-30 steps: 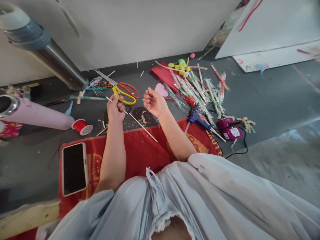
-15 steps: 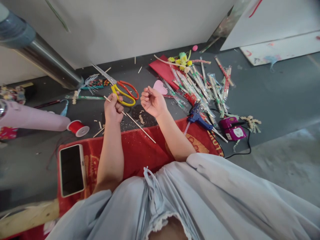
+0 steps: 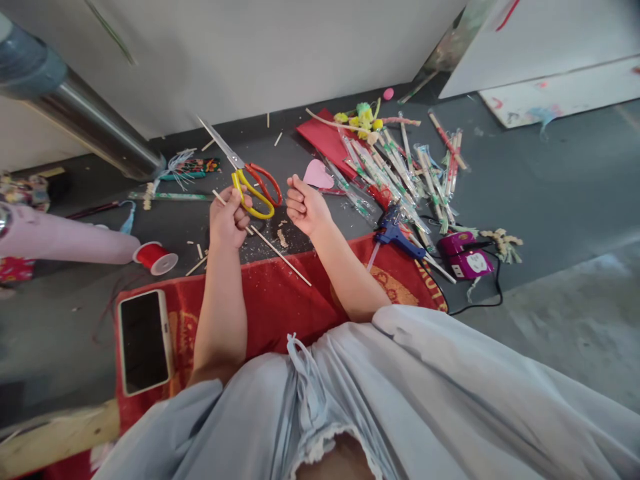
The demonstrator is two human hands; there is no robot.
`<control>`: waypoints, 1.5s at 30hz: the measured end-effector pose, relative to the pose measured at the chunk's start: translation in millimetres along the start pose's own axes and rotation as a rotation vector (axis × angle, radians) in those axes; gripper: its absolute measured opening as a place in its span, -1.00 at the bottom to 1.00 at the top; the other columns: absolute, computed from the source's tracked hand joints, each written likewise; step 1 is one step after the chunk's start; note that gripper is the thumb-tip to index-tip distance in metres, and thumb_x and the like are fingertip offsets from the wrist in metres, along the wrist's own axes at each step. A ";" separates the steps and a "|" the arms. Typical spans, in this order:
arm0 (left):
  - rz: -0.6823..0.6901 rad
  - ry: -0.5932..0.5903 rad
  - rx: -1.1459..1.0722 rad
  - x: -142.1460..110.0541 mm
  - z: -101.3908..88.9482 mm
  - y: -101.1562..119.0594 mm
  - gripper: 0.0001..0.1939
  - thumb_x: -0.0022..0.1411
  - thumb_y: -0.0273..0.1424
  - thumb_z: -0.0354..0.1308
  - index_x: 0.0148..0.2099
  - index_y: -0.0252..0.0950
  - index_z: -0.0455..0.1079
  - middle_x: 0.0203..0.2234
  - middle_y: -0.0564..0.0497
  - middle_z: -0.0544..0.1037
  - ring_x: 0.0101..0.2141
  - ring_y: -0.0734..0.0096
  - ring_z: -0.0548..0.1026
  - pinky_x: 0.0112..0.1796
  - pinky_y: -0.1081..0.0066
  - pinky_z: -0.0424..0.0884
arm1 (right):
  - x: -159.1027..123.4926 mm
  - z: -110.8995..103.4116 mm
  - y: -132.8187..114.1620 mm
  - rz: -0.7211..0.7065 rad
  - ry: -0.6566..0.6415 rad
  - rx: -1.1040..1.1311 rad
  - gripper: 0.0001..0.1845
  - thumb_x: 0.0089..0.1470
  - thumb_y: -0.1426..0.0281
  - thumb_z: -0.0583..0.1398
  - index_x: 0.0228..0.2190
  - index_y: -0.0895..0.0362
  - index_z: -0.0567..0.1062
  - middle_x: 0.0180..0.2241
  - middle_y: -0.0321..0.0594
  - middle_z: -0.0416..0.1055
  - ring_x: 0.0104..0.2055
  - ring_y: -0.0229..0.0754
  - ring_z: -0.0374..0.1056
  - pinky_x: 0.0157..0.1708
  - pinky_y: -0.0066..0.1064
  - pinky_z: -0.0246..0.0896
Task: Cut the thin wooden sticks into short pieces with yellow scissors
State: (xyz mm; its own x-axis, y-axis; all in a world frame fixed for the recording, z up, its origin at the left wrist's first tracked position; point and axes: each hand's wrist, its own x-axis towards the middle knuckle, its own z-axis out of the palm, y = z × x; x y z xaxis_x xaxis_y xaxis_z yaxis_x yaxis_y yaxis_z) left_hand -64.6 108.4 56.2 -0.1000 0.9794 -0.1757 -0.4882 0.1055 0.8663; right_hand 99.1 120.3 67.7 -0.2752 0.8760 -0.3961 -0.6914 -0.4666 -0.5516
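Observation:
My left hand (image 3: 229,217) is closed around a thin pale stick (image 3: 217,195), which pokes out on both sides of the fist. Its fingertips also grip the yellow handle loop of a pair of scissors (image 3: 235,157), whose other loop is red-orange; the blades point up and left. To the right, my right hand (image 3: 309,208) is closed with its fingers curled and the thumb against them; anything inside is hidden. A pink paper heart (image 3: 319,175) lies just beyond it. Another thin stick (image 3: 283,257) lies between my forearms, partly over the red cloth (image 3: 285,307).
Wrapped sticks (image 3: 385,170) are piled at right, near a blue glue gun (image 3: 397,240) and a purple power block (image 3: 465,257) with a black cord. At left are a red ribbon spool (image 3: 153,257), a pink bottle (image 3: 75,233), a phone (image 3: 144,343) and a metal post (image 3: 105,123).
The scissors have shifted right and turned, their blades now steeper. My right hand's fingers have curled in more tightly. The camera view has swung slightly; the pale stick stays in my left hand.

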 end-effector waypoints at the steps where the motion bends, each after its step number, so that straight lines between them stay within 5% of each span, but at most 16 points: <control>1: -0.004 -0.007 0.007 -0.9 0.7 1.1 -0.90 0.24 -0.43 0.19 -0.34 -0.33 0.42 -0.68 0.15 0.43 -0.82 0.83 -0.08 -0.80 0.73 -0.15 | 2.5 -1.9 2.9 -0.057 0.013 -0.078 -0.75 0.27 0.31 0.07 -0.44 0.13 0.33 -0.71 -0.57 -0.04 -0.75 -0.50 -0.19 -0.77 -0.61 -0.32; 4: -0.004 -0.046 0.021 -3.1 1.7 2.8 -0.90 0.20 -0.41 0.23 -0.34 -0.33 0.43 -0.69 0.14 0.44 -0.82 0.82 -0.08 -0.80 0.72 -0.15 | 11.6 -7.9 12.4 -0.269 0.047 -0.363 -0.81 0.12 0.27 0.23 -0.40 0.11 0.36 -0.63 -0.51 0.16 -0.67 -0.49 0.04 -0.69 -0.59 -0.10; 8: 0.011 -0.127 0.042 -4.9 1.0 1.7 -0.83 0.11 -0.35 0.31 -0.34 -0.33 0.43 -0.69 0.13 0.44 -0.81 0.82 -0.08 -0.80 0.72 -0.14 | 17.5 -11.6 22.3 -0.554 0.035 -0.767 -0.74 0.04 0.21 0.26 -0.29 0.09 0.42 -0.40 -0.35 0.39 -0.38 -0.34 0.32 -0.31 -0.44 0.29; 12: 0.023 -0.190 0.061 -8.4 2.7 1.2 -0.77 0.06 -0.29 0.35 -0.33 -0.32 0.43 -0.70 0.14 0.44 -0.82 0.82 -0.08 -0.80 0.72 -0.14 | 9.7 -7.6 24.7 -0.687 0.069 -1.163 -0.66 -0.02 0.26 0.28 -0.19 0.12 0.43 -0.21 -0.18 0.44 -0.15 -0.17 0.37 -0.05 -0.25 0.28; 15: 0.005 -0.188 0.078 -11.4 6.0 1.7 -0.76 0.04 -0.29 0.36 -0.34 -0.33 0.43 -0.71 0.12 0.43 -0.82 0.82 -0.06 -0.80 0.71 -0.15 | 2.5 -2.9 23.6 -0.673 0.068 -1.297 -0.64 -0.04 0.32 0.28 -0.16 0.12 0.40 -0.19 -0.14 0.45 -0.14 -0.12 0.37 -0.06 -0.21 0.29; 25: -0.047 -0.273 0.137 -12.8 9.5 -3.3 -0.58 -0.13 -0.13 0.41 -0.35 -0.32 0.42 -0.68 0.09 0.47 -0.80 0.81 -0.05 -0.77 0.67 -0.13 | 0.4 -3.0 22.0 -0.614 0.116 -1.229 -0.51 -0.05 0.39 0.25 -0.03 0.09 0.33 -0.22 -0.20 0.42 -0.20 -0.14 0.38 -0.04 -0.18 0.30; 30: -0.076 -0.298 0.155 -9.5 8.9 -6.5 -0.49 -0.08 0.01 0.35 -0.33 -0.35 0.41 -0.60 -0.01 0.53 -0.77 0.80 -0.04 -0.73 0.65 -0.13 | 6.1 -12.9 17.8 -0.595 0.163 -1.181 -0.46 -0.08 0.43 0.24 0.00 0.09 0.33 -0.34 -0.30 0.36 -0.29 -0.18 0.34 -0.06 -0.15 0.31; 37: -0.068 -0.217 0.201 -6.0 8.4 -12.6 -0.58 0.03 -0.04 0.30 -0.38 -0.34 0.42 -0.66 0.04 0.47 -0.78 0.77 -0.04 -0.72 0.62 -0.16 | 15.2 -22.2 21.8 -0.622 0.147 -1.112 -0.51 -0.07 0.38 0.24 -0.04 0.06 0.35 -0.43 -0.38 0.28 -0.33 -0.21 0.30 -0.07 -0.17 0.30; 42: 0.170 -0.049 0.486 -0.6 2.3 -18.0 -0.74 0.09 -0.24 0.30 -0.49 -0.32 0.44 -0.70 0.09 0.43 -0.70 0.63 0.21 -0.61 0.60 0.13 | 24.5 -31.0 20.7 -0.652 0.193 -1.041 -0.60 -0.04 0.33 0.21 -0.11 0.06 0.32 -0.38 -0.34 0.28 -0.25 -0.19 0.30 -0.08 -0.21 0.26; 45: 0.278 -0.073 0.808 2.0 -2.5 -22.2 -0.83 0.13 -0.34 0.22 -0.44 -0.32 0.50 -0.61 0.04 0.52 -0.56 0.51 0.37 -0.45 0.53 0.25 | 36.6 -42.4 17.9 -0.682 0.236 -0.964 -0.63 -0.03 0.29 0.19 -0.14 0.07 0.31 -0.32 -0.30 0.28 -0.20 -0.19 0.29 -0.09 -0.23 0.26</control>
State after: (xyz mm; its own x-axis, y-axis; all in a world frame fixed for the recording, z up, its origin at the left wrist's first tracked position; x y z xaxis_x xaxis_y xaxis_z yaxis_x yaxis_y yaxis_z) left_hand -56.1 107.6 35.4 -0.0548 0.9935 0.0995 0.3160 -0.0773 0.9456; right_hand 104.9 138.8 12.2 0.1512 0.9810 0.1218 0.1636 0.0967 -0.9818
